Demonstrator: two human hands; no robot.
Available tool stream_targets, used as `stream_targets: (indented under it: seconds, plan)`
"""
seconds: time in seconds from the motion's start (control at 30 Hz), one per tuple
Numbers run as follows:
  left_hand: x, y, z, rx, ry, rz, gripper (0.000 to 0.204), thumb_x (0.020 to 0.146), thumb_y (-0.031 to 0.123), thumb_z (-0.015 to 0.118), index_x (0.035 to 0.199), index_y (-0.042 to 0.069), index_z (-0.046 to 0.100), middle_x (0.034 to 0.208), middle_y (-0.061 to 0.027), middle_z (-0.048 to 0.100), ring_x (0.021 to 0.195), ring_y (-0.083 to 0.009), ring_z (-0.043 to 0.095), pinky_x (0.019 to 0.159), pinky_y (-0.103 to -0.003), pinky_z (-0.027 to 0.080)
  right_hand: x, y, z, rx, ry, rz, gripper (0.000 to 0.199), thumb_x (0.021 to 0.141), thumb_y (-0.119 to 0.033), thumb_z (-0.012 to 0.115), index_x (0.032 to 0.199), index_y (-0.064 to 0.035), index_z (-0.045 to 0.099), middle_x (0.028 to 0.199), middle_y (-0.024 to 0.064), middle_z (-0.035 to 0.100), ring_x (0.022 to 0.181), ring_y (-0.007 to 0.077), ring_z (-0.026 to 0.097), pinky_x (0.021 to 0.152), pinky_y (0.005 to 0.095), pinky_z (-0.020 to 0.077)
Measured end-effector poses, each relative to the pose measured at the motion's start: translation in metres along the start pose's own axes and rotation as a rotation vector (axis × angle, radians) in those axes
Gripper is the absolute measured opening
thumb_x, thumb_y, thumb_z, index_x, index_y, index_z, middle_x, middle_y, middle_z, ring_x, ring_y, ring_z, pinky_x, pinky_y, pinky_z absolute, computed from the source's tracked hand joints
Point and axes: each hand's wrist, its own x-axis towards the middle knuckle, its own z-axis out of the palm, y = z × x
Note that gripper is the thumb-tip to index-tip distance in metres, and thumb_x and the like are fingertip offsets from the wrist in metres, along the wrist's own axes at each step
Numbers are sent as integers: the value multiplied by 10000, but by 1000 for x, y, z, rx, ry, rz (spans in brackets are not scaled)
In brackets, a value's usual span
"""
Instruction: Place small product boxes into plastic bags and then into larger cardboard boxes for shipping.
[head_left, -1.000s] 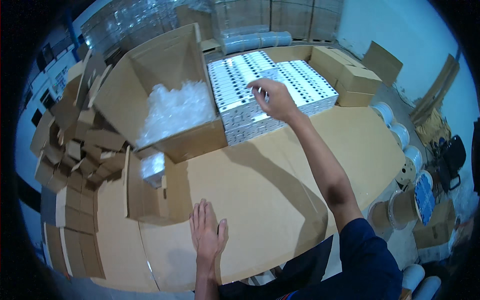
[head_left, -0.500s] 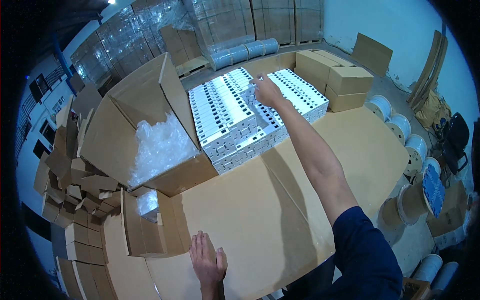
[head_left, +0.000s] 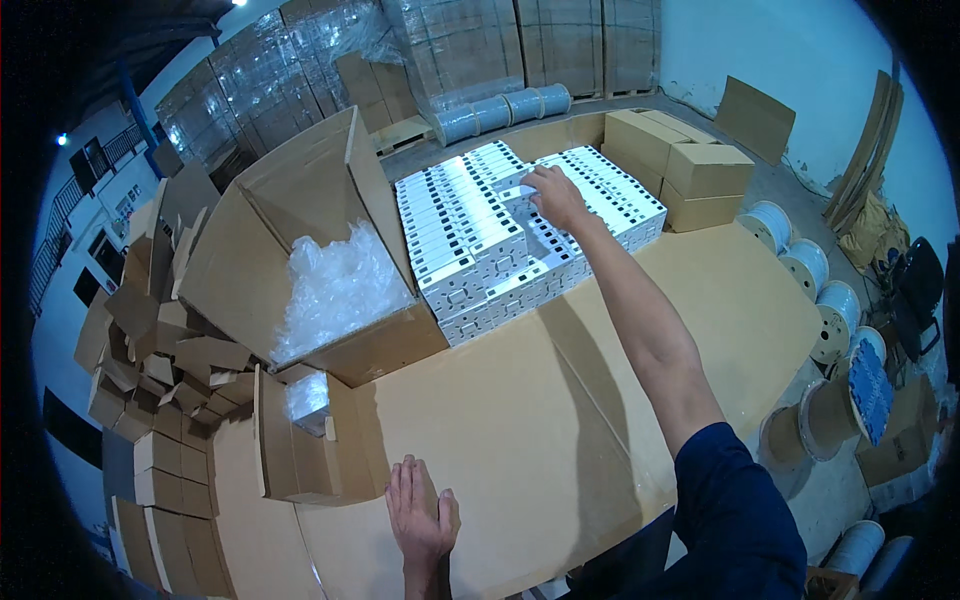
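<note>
My right hand [head_left: 556, 197] reaches far across the table and rests its fingers on a stack of white flat boxes [head_left: 470, 240] laid out in rows; whether it grips one I cannot tell. My left hand [head_left: 420, 510] lies flat and open on the brown cardboard-covered table [head_left: 560, 420] near its front edge. A large open cardboard carton [head_left: 300, 220] filled with clear plastic wrapping [head_left: 335, 285] stands left of the white boxes. A small open brown box [head_left: 300, 440] holding a clear wrapped item sits just left of my left hand.
Closed brown cartons [head_left: 690, 170] stand behind the white boxes at the right. A heap of small folded cardboard boxes [head_left: 150, 360] lines the left side. White cable spools [head_left: 810, 270] stand on the floor at the right. Wrapped pallets [head_left: 470, 50] fill the back.
The view has shifted forward over the table. My right hand has moved a little toward the middle of the white boxes. My left hand stays flat on the table.
</note>
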Motion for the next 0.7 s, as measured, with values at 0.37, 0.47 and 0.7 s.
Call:
stream_targets:
  seconds: [0.37, 0.47, 0.7]
  plan:
    - [-45, -39, -16, 78, -65, -50, 647, 916, 256, 589, 1471, -21, 409, 1553, -205, 374, 1467, -379, 290, 1204, -528, 205, -153, -68, -45, 157, 207, 106, 330, 836, -18, 679, 1156, -83, 634, 1125, 137, 586, 1103, 350, 552, 941, 446, 473]
    - [-54, -58, -16, 76, -32, 10, 644, 925, 269, 593, 1472, -17, 410, 1548, -201, 383, 1463, -374, 296, 1201, -524, 213, -201, -116, -57, 219, 200, 111, 333, 825, 12, 679, 1143, -72, 628, 1087, 135, 574, 1083, 347, 551, 925, 448, 467]
    - [-77, -100, -22, 79, -4, -18, 631, 922, 270, 621, 1451, -20, 436, 1530, -195, 405, 1443, -379, 323, 1188, -514, 242, -260, -256, -39, 452, 24, 50, 304, 818, 40, 676, 1106, -43, 624, 1031, 135, 569, 1013, 346, 568, 882, 442, 469]
